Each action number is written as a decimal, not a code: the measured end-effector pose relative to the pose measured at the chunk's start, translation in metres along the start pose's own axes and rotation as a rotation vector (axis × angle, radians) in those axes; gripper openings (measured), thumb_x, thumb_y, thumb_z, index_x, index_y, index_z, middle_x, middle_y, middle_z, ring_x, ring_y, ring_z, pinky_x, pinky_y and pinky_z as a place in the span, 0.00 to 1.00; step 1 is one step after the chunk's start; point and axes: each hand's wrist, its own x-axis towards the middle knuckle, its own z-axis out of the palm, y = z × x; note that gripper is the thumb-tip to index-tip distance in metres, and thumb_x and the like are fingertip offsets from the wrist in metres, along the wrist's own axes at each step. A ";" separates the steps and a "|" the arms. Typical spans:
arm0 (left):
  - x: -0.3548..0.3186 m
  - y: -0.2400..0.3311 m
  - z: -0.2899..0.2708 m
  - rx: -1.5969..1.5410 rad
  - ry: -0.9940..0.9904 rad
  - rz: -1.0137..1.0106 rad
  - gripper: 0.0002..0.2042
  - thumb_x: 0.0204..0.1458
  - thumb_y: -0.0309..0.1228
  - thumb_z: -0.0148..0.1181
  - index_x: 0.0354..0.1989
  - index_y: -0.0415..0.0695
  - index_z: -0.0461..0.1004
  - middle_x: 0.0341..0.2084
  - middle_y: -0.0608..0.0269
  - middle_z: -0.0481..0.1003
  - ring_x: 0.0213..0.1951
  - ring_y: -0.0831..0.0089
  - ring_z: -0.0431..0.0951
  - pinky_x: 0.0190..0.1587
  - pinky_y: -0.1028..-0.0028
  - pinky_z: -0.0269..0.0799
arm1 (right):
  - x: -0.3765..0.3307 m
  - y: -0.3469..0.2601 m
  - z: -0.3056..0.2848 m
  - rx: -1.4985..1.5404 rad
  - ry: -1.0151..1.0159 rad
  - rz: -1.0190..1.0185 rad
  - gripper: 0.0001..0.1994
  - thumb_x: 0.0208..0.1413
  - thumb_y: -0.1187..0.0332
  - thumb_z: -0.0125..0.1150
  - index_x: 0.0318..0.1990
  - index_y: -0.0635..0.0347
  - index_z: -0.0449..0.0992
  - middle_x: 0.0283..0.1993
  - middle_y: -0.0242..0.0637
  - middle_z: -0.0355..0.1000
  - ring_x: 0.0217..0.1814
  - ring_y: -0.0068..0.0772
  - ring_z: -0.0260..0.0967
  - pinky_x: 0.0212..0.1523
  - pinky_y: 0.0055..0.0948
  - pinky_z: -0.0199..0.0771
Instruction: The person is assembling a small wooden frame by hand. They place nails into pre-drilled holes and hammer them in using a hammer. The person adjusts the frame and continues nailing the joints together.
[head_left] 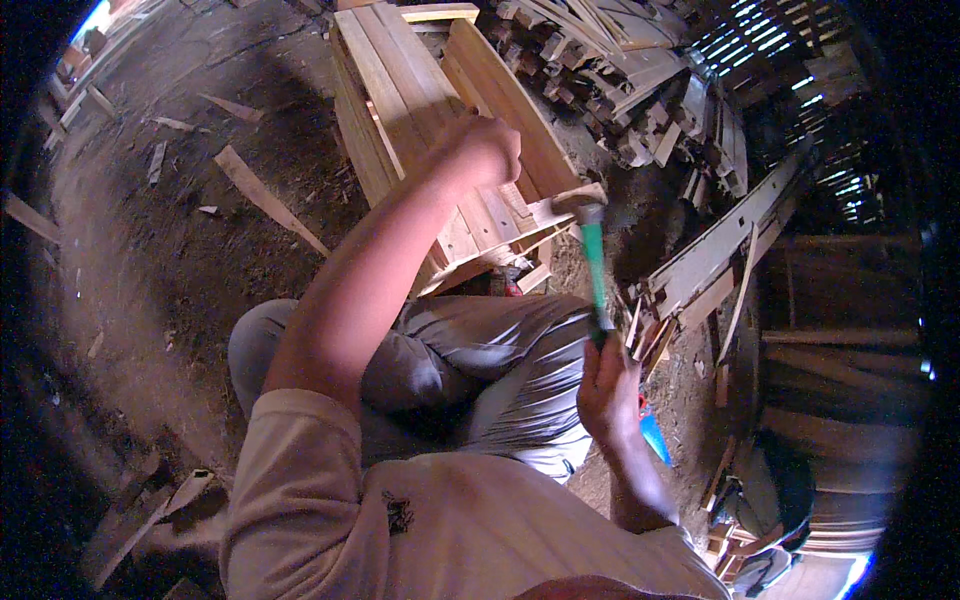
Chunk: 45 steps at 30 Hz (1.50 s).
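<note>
In my right hand (608,392) is a hammer (595,258) with a green shaft and a dark grip. The hammer's head is up beside the near right corner of a long wooden frame (400,85), built of pale planks. Whether it touches the wood I cannot tell. My left hand (484,148) is closed over the frame's planks, its fingers curled away from view. What those fingers hold, if anything, is hidden. Between my knees and the frame's near end lies a small red thing (513,288), mostly covered.
A heap of cut wood pieces (640,80) lies beyond the frame to the right. Long boards (720,235) slant across the right side. A blue object (655,437) is on the ground by my right wrist. Loose slats (262,195) lie on the dirt floor at left.
</note>
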 end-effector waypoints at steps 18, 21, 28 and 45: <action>0.022 -0.037 0.037 -0.012 0.028 0.065 0.14 0.46 0.35 0.59 0.29 0.37 0.83 0.26 0.43 0.80 0.31 0.47 0.83 0.41 0.53 0.78 | 0.011 -0.028 -0.033 1.151 0.522 0.331 0.09 0.72 0.66 0.49 0.49 0.63 0.70 0.28 0.35 0.71 0.23 0.20 0.62 0.21 0.24 0.59; 0.023 -0.029 0.041 -0.029 0.095 0.071 0.12 0.46 0.34 0.59 0.27 0.37 0.83 0.23 0.44 0.79 0.29 0.49 0.82 0.38 0.52 0.78 | 0.011 -0.021 -0.006 0.119 -0.162 -0.009 0.10 0.67 0.68 0.57 0.49 0.66 0.69 0.27 0.32 0.69 0.25 0.25 0.64 0.23 0.32 0.64; 0.043 -0.046 0.073 0.126 -0.066 0.133 0.13 0.45 0.32 0.57 0.33 0.40 0.84 0.34 0.43 0.81 0.39 0.49 0.84 0.44 0.53 0.79 | 0.007 -0.025 -0.037 1.201 0.549 0.155 0.09 0.70 0.66 0.53 0.50 0.61 0.69 0.27 0.29 0.67 0.20 0.26 0.53 0.20 0.28 0.54; 0.026 -0.040 0.049 0.079 -0.045 0.063 0.14 0.48 0.34 0.56 0.36 0.42 0.85 0.39 0.45 0.82 0.43 0.49 0.84 0.51 0.54 0.78 | 0.022 -0.036 -0.044 0.313 0.014 0.180 0.09 0.69 0.69 0.51 0.40 0.67 0.71 0.29 0.52 0.72 0.26 0.45 0.70 0.29 0.41 0.72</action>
